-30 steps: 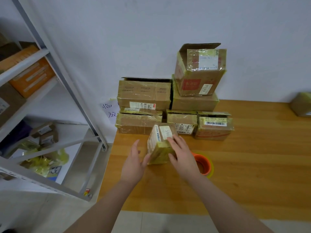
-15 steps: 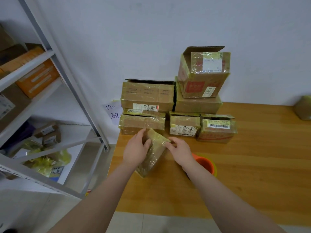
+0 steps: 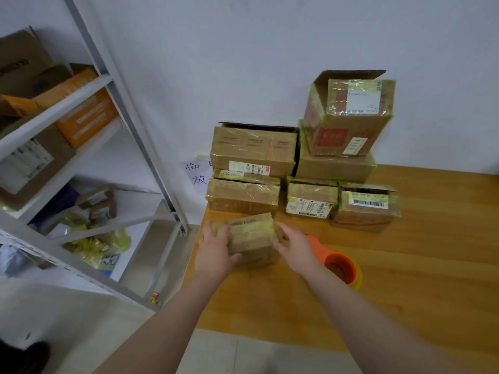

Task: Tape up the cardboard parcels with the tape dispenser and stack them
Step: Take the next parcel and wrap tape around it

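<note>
Head view. Parcel (image 3: pixel 252 238), small, brown cardboard wrapped in yellowish tape, sits between both grips with its long side across the view. Left grip (image 3: pixel 213 249) is clamped on the parcel's left end, fingers curled over the top and thumb under the near edge. Right grip (image 3: pixel 295 248) pinches the right end, fingers along the far corner and thumb on the near face. Whether the parcel's underside touches the desk (image 3: pixel 405 265) cannot be told; the picture is slightly blurred there.

Tape dispenser (image 3: pixel 340 267), orange, lies on the desk just beside the right grip, on its outer side. Beyond both grips, stacked parcels (image 3: pixel 253 149) stand against the white wall (image 3: pixel 243 49); the open-flapped box (image 3: pixel 348 114) tops the right-hand column.

Desk is wood-grain and orange-brown. A handwritten paper note (image 3: pixel 197 174) hangs on the wall left of the stack. A grey metal rack (image 3: pixel 129 125) carrying cartons stands well left of the left grip.
</note>
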